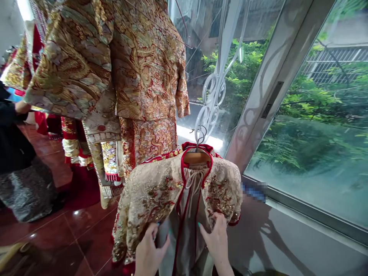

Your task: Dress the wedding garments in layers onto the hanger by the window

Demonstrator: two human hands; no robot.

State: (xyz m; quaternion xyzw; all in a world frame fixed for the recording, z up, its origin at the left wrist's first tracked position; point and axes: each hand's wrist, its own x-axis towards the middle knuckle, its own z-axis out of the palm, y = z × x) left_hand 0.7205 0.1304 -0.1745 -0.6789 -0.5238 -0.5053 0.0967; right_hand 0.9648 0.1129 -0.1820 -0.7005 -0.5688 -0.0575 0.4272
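Observation:
A cream and gold embroidered jacket [149,199] with red piping hangs on a wooden hanger [197,156], hooked onto a white scrolled metal window grille [212,96]. My left hand [148,251] grips the jacket's left front edge, fingers curled into the fabric. Along the right front edge, my right hand [217,239] pinches the cloth near the gold sequin patch. The jacket's pale lining shows between my hands.
Heavier red and gold embroidered garments [138,69] hang just behind and to the left. A person in dark clothing [11,134] stands at the far left. The floor is dark red tile [71,234]. A large window [316,134] with green foliage outside is on the right.

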